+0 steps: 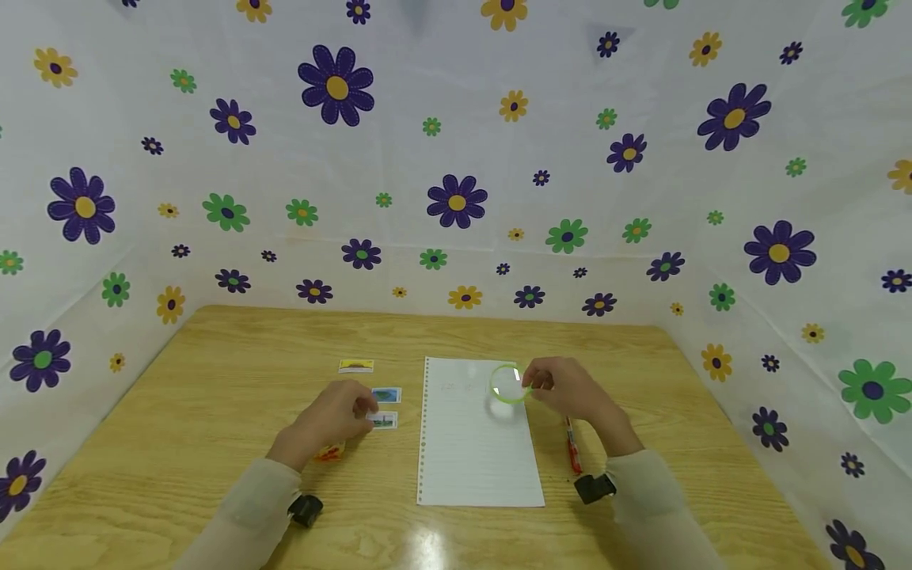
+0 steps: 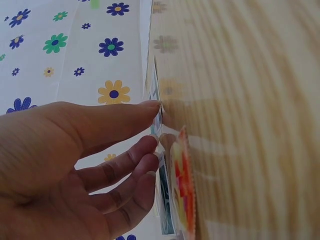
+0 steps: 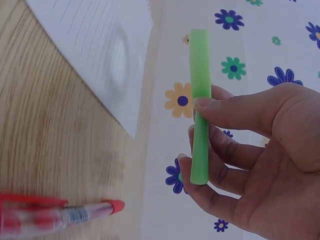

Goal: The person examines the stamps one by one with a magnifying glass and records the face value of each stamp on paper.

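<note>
My right hand [image 1: 566, 386] pinches a magnifying glass with a light green rim. Its round lens [image 1: 507, 384] is above the upper right of a lined sheet of paper [image 1: 477, 459]. In the right wrist view, thumb and fingers are on its green handle [image 3: 200, 70]. My left hand [image 1: 333, 416] is low over the table, thumb and fingertips apart at the left edge of a small stamp-like picture card [image 1: 385, 421]. A blue picture card [image 1: 387, 394] lies just beyond that one, and a yellow one [image 1: 356, 366] farther back.
A red-and-yellow packet [image 1: 331, 452] lies under my left wrist, close to the fingers in the left wrist view. Right of the paper is a red pen [image 1: 573, 447]. Faint writing marks the paper's top. Flower-patterned cloth [image 1: 456, 142] encloses the wooden table [image 1: 235, 372].
</note>
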`<control>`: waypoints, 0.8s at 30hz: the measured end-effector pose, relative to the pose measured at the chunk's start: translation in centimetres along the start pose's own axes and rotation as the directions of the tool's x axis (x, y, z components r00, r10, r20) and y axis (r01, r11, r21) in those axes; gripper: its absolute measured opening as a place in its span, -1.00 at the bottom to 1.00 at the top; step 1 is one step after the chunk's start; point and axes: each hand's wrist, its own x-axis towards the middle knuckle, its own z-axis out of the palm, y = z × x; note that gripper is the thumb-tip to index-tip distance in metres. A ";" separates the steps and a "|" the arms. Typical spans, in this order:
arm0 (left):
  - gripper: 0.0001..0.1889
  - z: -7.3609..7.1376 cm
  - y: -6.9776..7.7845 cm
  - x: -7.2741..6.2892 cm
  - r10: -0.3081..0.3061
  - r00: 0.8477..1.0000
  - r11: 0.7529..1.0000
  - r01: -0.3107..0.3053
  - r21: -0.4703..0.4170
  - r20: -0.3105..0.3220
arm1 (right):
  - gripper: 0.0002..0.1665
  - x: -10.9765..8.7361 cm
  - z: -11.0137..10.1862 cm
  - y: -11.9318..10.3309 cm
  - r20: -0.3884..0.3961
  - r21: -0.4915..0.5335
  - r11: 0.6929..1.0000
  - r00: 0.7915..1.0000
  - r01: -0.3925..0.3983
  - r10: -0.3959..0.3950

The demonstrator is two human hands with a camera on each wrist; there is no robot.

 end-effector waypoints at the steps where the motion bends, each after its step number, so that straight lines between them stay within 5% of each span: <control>1: -0.84 0.0 0.0 0.0 -0.005 1.000 1.000 0.005 0.000 0.002 | -0.87 0.1 0.1 -0.2 0.001 -0.001 1.000 1.000 0.004 -0.004; 24: -0.85 0.0 -0.7 -0.2 0.010 1.000 0.998 -0.009 -0.057 0.013 | -0.87 2.5 3.5 -4.7 0.041 0.024 0.991 0.991 0.128 -0.129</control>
